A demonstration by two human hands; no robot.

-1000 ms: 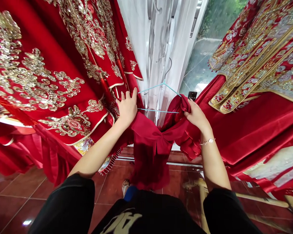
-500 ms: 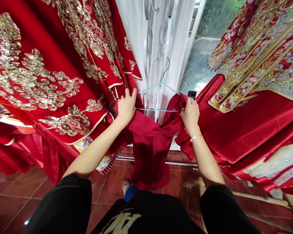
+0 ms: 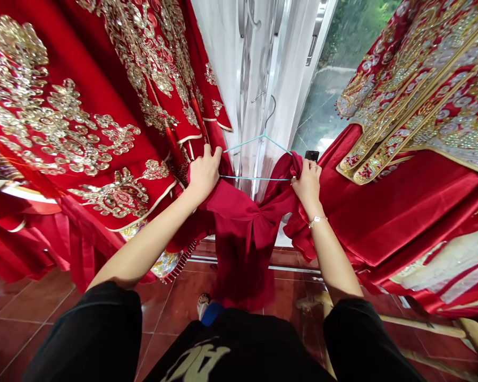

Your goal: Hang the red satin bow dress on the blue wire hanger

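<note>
My left hand [image 3: 204,174] grips the left side of a dark red satin garment [image 3: 239,249], close to the left end of a light blue wire hanger [image 3: 258,154]. My right hand [image 3: 307,185] pinches a gathered fold of the same garment near the hanger's right end. A bracelet [image 3: 317,220] circles my right wrist. A wide bow [image 3: 258,217] sits at the garment's middle, and the cloth falls below it. The hanger's hook points up, and its ends are hidden by the cloth and my hands.
Red gowns with gold sequin embroidery hang on the left [image 3: 63,106] and right [image 3: 422,106]. Behind the hanger are a sheer white curtain [image 3: 281,79] and a window [image 3: 334,85]. Below lies a glossy red tile floor [image 3: 175,302], with a wooden frame [image 3: 470,331] at lower right.
My right hand has moved left toward the hanger, carrying the gathered cloth with it. My left hand has shifted slightly left, and the view has tilted a little.
</note>
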